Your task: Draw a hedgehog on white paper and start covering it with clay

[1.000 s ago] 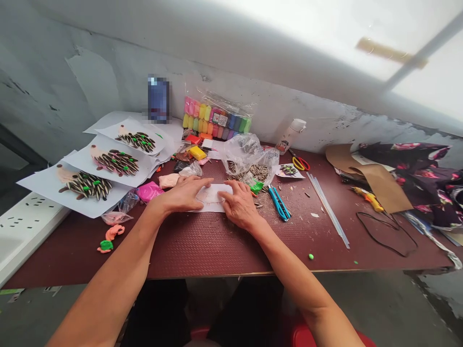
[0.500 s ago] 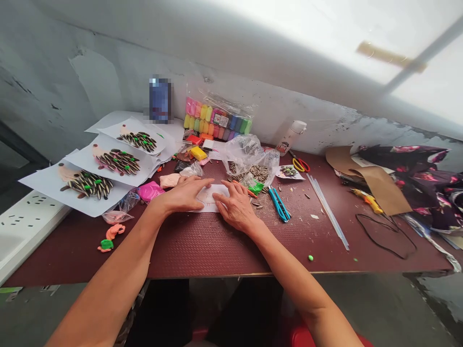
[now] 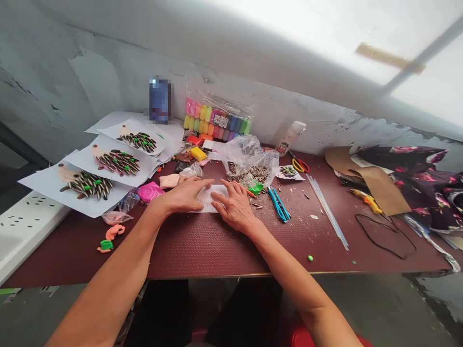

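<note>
A small white sheet of paper (image 3: 207, 197) with faint pencil lines lies on the dark red table. My left hand (image 3: 183, 195) rests on its left side, thumb and fingers apart. On the right side, my right hand (image 3: 236, 206) lies with its fingers stretched over the paper. An orange pencil (image 3: 250, 193) shows just behind my right hand; whether the fingers touch it I cannot tell. Sunflower seeds (image 3: 258, 173) spill from a clear plastic bag (image 3: 242, 149) beyond that hand. A blue utility knife (image 3: 278, 204) lies to its right.
Sheets with seed hedgehogs (image 3: 90, 185) overlap at the left, near a white power strip (image 3: 31, 221). Behind are a pack of coloured clay (image 3: 217, 120) and a white bottle (image 3: 292, 136). Scissors (image 3: 301, 165), clear glue sticks (image 3: 327, 212) and a yellow glue gun (image 3: 369, 201) lie right.
My right hand has shifted very slightly left on the paper. Everything else stays where it was.
</note>
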Motion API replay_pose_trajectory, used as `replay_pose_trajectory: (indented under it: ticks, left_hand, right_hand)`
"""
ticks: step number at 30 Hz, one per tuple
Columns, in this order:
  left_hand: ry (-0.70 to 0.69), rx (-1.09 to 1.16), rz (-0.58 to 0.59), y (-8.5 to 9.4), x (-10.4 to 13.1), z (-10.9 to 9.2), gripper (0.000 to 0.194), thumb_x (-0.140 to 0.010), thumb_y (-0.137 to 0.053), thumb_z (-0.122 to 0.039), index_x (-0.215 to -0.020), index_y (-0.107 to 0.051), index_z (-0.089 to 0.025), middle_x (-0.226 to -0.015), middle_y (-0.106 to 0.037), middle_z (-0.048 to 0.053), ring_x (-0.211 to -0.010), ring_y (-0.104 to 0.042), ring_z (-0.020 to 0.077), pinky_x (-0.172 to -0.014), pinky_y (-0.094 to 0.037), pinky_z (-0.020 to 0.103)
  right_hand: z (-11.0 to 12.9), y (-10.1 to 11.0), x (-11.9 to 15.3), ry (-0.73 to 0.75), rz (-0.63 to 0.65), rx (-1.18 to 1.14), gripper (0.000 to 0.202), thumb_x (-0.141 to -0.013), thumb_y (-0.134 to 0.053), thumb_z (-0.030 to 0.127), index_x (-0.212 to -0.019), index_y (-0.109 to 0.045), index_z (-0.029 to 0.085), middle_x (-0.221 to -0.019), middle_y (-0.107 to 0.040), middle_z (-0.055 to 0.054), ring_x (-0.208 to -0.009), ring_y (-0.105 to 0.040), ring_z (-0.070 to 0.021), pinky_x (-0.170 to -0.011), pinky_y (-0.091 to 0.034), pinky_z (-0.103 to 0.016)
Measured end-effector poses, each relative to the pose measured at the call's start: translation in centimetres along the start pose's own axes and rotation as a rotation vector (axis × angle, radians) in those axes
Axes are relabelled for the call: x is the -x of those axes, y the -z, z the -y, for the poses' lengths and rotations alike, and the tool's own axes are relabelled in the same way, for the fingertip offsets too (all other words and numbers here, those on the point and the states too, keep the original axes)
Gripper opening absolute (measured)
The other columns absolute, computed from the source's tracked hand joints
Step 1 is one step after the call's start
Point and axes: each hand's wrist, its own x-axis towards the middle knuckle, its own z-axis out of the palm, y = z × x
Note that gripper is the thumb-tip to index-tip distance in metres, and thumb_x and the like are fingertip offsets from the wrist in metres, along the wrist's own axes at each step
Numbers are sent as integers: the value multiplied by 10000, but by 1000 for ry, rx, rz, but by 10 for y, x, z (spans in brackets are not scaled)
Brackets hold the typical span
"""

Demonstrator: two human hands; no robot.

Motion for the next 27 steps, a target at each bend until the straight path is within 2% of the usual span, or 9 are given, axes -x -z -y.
replay_pose_trajectory:
  ticks: [12,27]
  left_hand:
    - [-3,3,-16,0,0,0,859,-705,-581,-291,-1536,-368,-232,-1477,-552,86,-1420,-393,337,-1188,-276,508]
    - [-12,-2,-11,0,-1,1,856,-705,-573,-284,-1534,-366,-246,-1471,-560,79,-1423,-387,336,-1177,-294,508]
  right_hand:
    - [-3,-2,-2,-29,-18,-21,360,-1026,-472,457,-1271,-701,328,-1498,-464,-112,-1331,-411,-296,-1090,-324,-489]
    - [2,0,-1,18,34,4,361,-1006,-521,463,-1303,-674,323,-1543,-436,-99,-1398,-366,-308,-1139,-280,-503]
